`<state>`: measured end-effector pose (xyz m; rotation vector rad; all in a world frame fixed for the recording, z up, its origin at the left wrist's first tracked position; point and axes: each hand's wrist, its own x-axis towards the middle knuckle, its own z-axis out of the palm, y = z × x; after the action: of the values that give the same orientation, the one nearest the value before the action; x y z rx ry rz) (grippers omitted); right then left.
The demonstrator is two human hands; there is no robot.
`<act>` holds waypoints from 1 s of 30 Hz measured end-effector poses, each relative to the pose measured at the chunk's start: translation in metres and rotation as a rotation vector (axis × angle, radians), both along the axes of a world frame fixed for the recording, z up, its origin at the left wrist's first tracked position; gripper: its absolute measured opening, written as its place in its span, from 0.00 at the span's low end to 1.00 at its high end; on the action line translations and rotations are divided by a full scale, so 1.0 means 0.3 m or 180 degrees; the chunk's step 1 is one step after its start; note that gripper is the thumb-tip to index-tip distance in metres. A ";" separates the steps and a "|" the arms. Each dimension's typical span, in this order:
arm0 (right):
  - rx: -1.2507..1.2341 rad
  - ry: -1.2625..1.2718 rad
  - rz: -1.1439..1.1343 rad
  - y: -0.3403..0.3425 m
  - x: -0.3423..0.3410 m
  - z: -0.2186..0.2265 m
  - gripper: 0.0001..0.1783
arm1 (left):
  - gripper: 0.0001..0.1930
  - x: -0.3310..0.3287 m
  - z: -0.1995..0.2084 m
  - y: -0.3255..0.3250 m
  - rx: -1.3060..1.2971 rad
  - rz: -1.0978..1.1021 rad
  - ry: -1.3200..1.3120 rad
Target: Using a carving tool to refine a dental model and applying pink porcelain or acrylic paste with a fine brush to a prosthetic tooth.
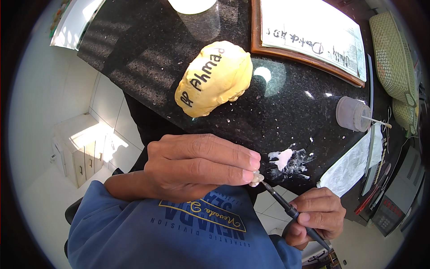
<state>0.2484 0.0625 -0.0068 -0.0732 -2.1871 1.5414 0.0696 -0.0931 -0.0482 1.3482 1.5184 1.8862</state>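
My left hand (201,163) is closed, its fingertips pinching a small off-white, tooth-like piece (256,180) that looks like dental crowns. The fingers cover part of it. From the right, my right hand (319,213) grips a thin dark brush (281,200) like a pen, and its narrow tip touches or nearly touches the piece. Just beyond my fingertips, a smear of whitish-pink paste (282,159) lies on the black speckled tabletop (148,54). A yellow lumpy moulded block (212,80) with black handwriting sits farther off on the table.
A wood-framed sheet (313,33) lies at the far right. Nearer stand a small translucent cup (351,114) with a stick in it, and a white cloth (347,168) at the table edge. Woven green baskets (392,62) and a grey device (398,193) are along the right.
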 end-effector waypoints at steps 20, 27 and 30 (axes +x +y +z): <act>0.0032 -0.0071 0.0009 0.000 0.002 0.005 0.09 | 0.11 -0.003 0.006 0.000 -0.0049 -0.0015 0.0006; 0.0074 0.0011 -0.0040 0.005 0.012 0.000 0.10 | 0.12 -0.001 0.003 0.001 -0.0054 -0.0026 0.0020; 0.0066 -0.0031 -0.0445 -0.005 0.025 0.010 0.11 | 0.12 -0.002 -0.002 -0.004 -0.0031 -0.0037 0.0037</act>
<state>0.2558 0.0610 -0.0036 -0.2226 -2.1562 1.4441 0.0689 -0.0942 -0.0486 1.3629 1.5200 1.8647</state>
